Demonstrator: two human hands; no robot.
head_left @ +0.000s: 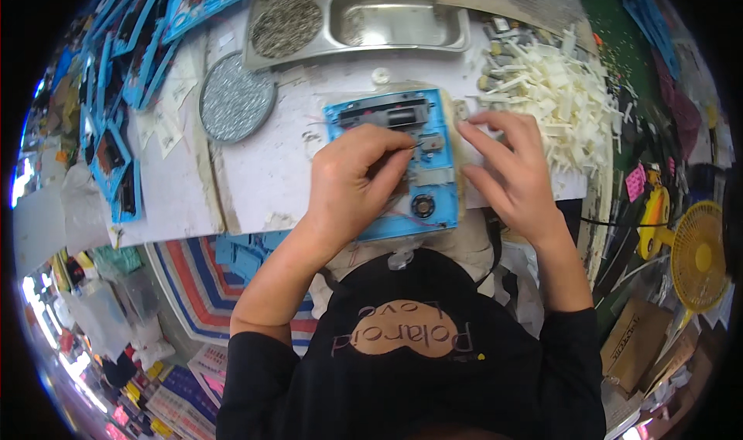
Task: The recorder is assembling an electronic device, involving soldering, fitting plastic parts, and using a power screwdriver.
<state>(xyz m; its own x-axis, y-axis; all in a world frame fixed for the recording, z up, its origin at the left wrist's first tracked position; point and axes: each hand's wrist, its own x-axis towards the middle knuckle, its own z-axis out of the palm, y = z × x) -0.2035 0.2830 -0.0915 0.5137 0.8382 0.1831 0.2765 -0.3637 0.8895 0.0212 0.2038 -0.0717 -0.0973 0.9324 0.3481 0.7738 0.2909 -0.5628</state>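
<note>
A blue plastic housing (395, 222) lies on the worktable in front of me. In its far part sits a dark bar with a black cylinder (402, 116), and at its near right is a small round black part (423, 205). My left hand (354, 178) reaches over the housing, thumb and forefinger pinched beside a small grey metal piece (432, 143); what they hold is too small to make out. Just off the housing's right edge, my right hand (515, 173) hovers with fingers curved and apart, seemingly holding nothing. The left hand covers the housing's left middle.
A round dish of small silvery pieces (236, 98) stands left. At the back is a metal tray (395, 49) with small parts in a compartment. White plastic pieces (553, 103) are heaped right. Blue housings (128, 184) pile up far left. A yellow fan (699, 256) stands right.
</note>
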